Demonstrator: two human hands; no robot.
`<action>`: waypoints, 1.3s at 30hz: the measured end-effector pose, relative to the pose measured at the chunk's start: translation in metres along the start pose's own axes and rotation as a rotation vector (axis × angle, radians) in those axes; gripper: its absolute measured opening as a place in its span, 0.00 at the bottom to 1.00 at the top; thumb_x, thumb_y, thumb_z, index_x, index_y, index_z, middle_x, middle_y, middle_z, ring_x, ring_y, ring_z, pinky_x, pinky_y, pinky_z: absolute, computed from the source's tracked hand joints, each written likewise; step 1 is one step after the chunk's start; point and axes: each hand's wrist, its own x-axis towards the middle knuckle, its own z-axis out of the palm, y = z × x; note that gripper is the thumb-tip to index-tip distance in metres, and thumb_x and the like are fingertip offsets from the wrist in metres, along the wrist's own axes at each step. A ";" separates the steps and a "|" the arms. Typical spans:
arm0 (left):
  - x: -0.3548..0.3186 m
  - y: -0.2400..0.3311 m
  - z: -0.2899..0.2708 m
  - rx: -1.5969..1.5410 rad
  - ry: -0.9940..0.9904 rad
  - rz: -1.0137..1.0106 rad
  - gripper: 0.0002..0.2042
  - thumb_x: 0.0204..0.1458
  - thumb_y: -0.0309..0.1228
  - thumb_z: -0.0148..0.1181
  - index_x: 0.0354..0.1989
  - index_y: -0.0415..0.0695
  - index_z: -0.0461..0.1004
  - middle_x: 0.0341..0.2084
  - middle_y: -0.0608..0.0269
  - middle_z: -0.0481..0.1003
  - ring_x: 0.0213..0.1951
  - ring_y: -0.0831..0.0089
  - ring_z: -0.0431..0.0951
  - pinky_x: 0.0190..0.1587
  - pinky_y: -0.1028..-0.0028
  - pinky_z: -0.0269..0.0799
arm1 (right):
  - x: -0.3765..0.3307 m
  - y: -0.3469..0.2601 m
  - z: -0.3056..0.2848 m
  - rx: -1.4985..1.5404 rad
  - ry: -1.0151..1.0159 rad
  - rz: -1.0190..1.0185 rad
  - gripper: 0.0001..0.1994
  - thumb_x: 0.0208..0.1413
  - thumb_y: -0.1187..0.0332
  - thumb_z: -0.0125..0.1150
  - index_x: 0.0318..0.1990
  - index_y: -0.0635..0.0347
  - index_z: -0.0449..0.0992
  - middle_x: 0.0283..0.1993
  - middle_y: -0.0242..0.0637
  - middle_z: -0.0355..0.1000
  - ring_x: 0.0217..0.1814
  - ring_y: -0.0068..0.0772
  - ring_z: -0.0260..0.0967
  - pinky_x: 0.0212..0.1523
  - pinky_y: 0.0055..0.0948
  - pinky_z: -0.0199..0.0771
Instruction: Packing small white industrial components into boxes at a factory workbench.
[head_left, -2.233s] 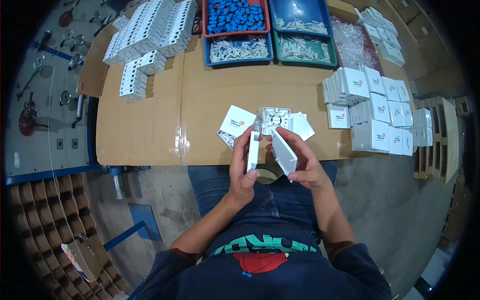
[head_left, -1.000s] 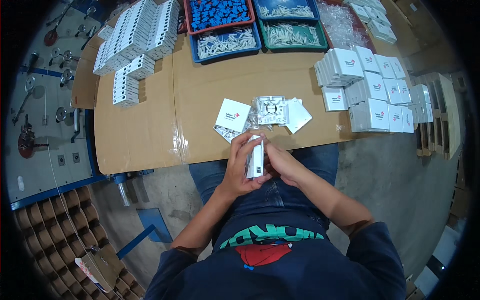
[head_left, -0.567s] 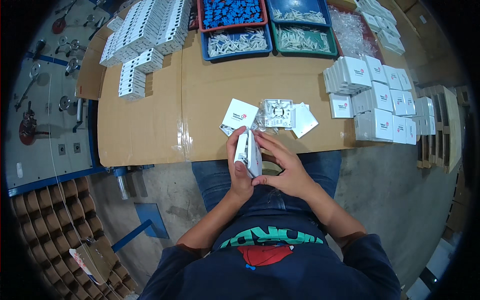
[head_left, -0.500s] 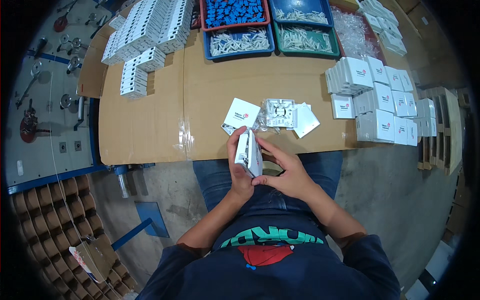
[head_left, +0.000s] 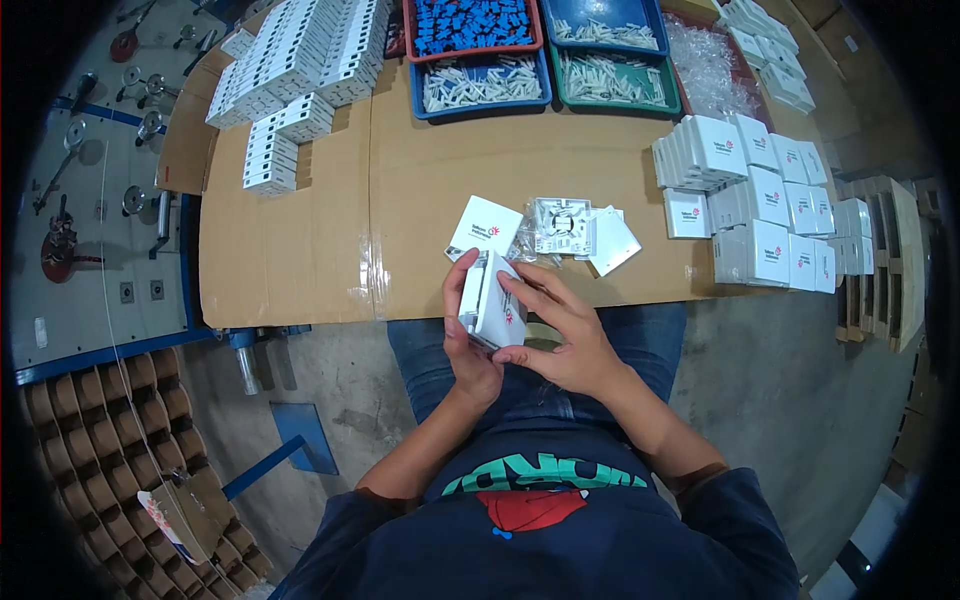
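Left hand (head_left: 468, 345) wraps the small white box (head_left: 492, 300) from the left side, thumb up along its edge, while the right hand (head_left: 565, 340) clamps it from the right, fingers (head_left: 530, 295) laid across its face. Box sits upright between both palms, over the lap, just off the near edge of the cardboard-covered surface (head_left: 300, 240). It's a flat square carton, white, with a small red-and-blue mark on the face and a grey band down one narrow side. Right ahead on the surface: one flat white card (head_left: 485, 225) with the same mark, one open white faceplate (head_left: 560, 225) showing its moulded inside, one plain white cover (head_left: 615, 240) tilted beside it. Far edge carries three trays: one red tray (head_left: 470, 25) of blue parts, one blue tray (head_left: 485, 85) of pale parts, one green tray (head_left: 612, 80) of pale parts. Stacked boxes (head_left: 760, 210) crowd the right side, too many to count cleanly; more rows of boxes (head_left: 300, 70) at far left.
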 end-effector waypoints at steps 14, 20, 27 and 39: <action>0.002 -0.001 -0.003 -0.070 -0.115 0.007 0.41 0.58 0.56 0.52 0.73 0.44 0.50 0.66 0.53 0.61 0.66 0.61 0.64 0.69 0.61 0.57 | -0.007 0.006 0.007 -0.008 -0.025 0.039 0.40 0.45 0.62 0.79 0.69 0.56 0.69 0.69 0.48 0.63 0.67 0.47 0.67 0.64 0.38 0.71; 0.006 -0.005 -0.007 0.006 -0.198 -0.036 0.38 0.60 0.36 0.58 0.75 0.43 0.46 0.71 0.53 0.56 0.67 0.64 0.62 0.70 0.64 0.55 | -0.007 0.010 0.002 0.146 0.107 0.180 0.21 0.61 0.64 0.66 0.59 0.65 0.74 0.60 0.44 0.70 0.59 0.37 0.72 0.59 0.32 0.71; -0.002 -0.014 -0.001 0.316 -0.472 0.041 0.37 0.63 0.38 0.51 0.76 0.33 0.45 0.77 0.46 0.44 0.78 0.57 0.38 0.75 0.62 0.34 | 0.019 0.027 0.008 0.310 0.412 0.474 0.27 0.75 0.51 0.40 0.32 0.64 0.76 0.28 0.30 0.72 0.32 0.17 0.66 0.37 0.22 0.68; -0.001 -0.022 0.007 0.360 -0.580 0.141 0.37 0.62 0.32 0.52 0.76 0.34 0.44 0.77 0.43 0.40 0.78 0.52 0.41 0.75 0.61 0.40 | 0.013 0.031 0.004 0.228 0.575 0.288 0.31 0.76 0.52 0.32 0.22 0.61 0.69 0.21 0.27 0.66 0.25 0.17 0.59 0.30 0.24 0.60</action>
